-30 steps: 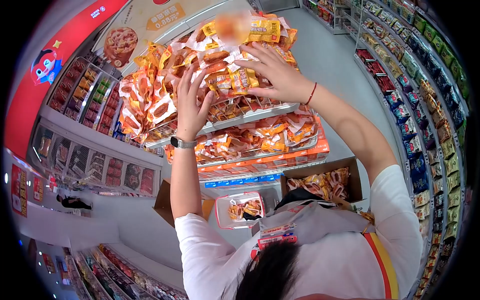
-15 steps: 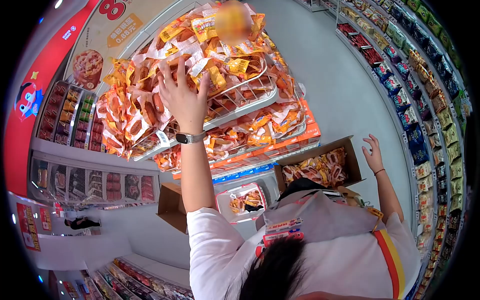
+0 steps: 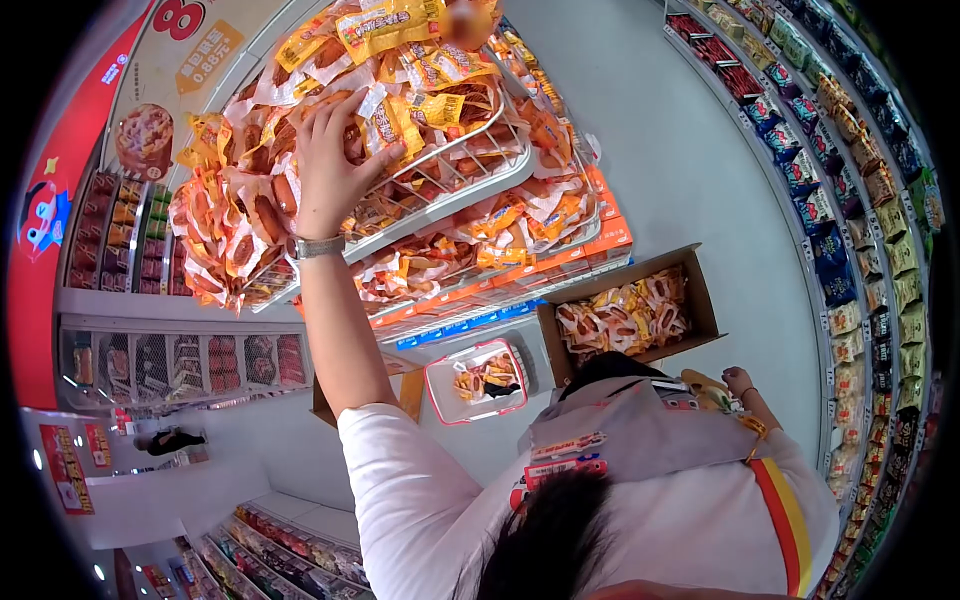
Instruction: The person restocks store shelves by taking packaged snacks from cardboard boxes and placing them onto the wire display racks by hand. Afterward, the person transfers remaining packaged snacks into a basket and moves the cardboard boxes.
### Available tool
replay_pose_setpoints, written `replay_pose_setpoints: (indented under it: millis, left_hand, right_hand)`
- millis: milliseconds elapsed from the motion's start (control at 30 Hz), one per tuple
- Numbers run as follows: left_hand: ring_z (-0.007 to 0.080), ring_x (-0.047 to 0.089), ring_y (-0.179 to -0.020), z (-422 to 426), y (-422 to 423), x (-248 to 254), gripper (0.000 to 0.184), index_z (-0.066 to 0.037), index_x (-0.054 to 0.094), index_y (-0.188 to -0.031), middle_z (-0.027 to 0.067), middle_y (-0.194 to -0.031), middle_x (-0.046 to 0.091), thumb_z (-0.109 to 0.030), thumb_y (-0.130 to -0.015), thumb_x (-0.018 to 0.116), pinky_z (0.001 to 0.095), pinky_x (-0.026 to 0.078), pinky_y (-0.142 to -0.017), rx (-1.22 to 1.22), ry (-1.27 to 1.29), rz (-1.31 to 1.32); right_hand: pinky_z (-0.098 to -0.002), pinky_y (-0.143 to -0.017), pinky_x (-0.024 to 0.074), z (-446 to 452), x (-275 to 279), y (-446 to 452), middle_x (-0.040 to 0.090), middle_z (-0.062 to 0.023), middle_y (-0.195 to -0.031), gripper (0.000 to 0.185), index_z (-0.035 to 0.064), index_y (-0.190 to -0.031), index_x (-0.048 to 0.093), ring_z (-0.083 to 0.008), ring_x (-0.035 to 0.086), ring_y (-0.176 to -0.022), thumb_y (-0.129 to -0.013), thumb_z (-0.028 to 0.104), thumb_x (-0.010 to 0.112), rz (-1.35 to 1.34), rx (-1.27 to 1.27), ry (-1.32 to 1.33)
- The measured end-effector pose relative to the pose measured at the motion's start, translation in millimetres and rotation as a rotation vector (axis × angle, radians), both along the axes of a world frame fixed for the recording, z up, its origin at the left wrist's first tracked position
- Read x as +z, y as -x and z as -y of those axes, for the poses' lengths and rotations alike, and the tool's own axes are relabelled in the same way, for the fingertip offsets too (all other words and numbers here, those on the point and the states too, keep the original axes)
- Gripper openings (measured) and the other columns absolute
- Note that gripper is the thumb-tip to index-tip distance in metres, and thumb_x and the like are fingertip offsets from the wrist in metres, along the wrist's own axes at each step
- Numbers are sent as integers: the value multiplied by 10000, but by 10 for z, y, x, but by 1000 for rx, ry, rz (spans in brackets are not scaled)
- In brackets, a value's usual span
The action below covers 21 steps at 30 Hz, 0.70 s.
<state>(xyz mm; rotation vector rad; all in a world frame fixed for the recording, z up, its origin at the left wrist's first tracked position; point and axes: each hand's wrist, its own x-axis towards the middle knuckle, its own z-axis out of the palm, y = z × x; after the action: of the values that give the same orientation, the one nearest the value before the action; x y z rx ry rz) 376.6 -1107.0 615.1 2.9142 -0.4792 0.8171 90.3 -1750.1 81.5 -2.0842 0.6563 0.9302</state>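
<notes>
Spreading over a heap of wrapped snack packets [image 3: 250, 200], the left grip [image 3: 325, 165] is recorded with fingers and thumb held well apart. Whether any single packet is pressed by it cannot be told. By its wrist, a watch with a metal band [image 3: 318, 247] is worn.

Right grip [image 3: 738, 382]: lowered at the person's side, near a carton; shown small, its finger state cannot be told.

Packets, first lot: piled on the upper wire rack [image 3: 450, 207], by which a pale front rim is presented. Brown contents, white paper and orange-yellow labels are displayed.

Packets, second lot: laid on a lower tier [image 3: 500, 235], beneath which orange printed boxes [image 3: 612, 232] are banded.

Packets, third lot: contained in an open cardboard carton [image 3: 708, 300], set on the floor.

Basket [image 3: 437, 392], white with a red rim: placed left of the carton; packets and a black item [image 3: 500, 390] are held in it.

Snack bags [image 3: 803, 165]: ranged on shelving at the right edge.

Poster [image 3: 200, 60]: mounted behind the rack, with a filled cup pictured.

Grey apron [image 3: 640, 440]: worn over a white top.
</notes>
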Motion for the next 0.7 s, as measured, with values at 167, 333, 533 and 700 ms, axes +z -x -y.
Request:
replay_pose_setpoints:
  millis: [167,333,533,700]
  left_hand:
    - [313,393,-1185,28,-45,-69,764,-113,450,-1246,88,-1229,485,-414,-624,775,510,306,-969,144,-138,35]
    - [283,364,-1228,115,-53,-242,707,-122,462,-1227,69,-1263,465,-411,-655,759,594,270,-965,306,-205,142]
    - [280,292,-1300,-108,23,-124,544,-146,555,-1178,21,-1294,471,-501,-775,640,621,176,-1016,43,-144,-40]
    - [287,304,-1288,108,7,-143,560,-148,584,-1138,31,-1268,486,-539,-742,649,698,106,-997,249,-56,-45]
  right_hand:
    - [-302,-440,489,-122,47,-246,642,-99,-845,290,61,-1033,620,-171,611,-594,-802,235,601,12,-145,-70]
    - [-308,-520,516,-133,-64,-267,642,-100,-852,261,54,-991,639,-196,634,-697,-806,237,613,22,24,-48]
    - [-321,-612,521,-253,161,-469,649,-96,-769,250,35,-940,659,-180,616,-683,-771,219,636,24,53,-22]
    - [-307,-436,496,-130,-140,-463,646,-104,-799,281,72,-1013,632,-177,632,-596,-796,246,593,109,97,-66]
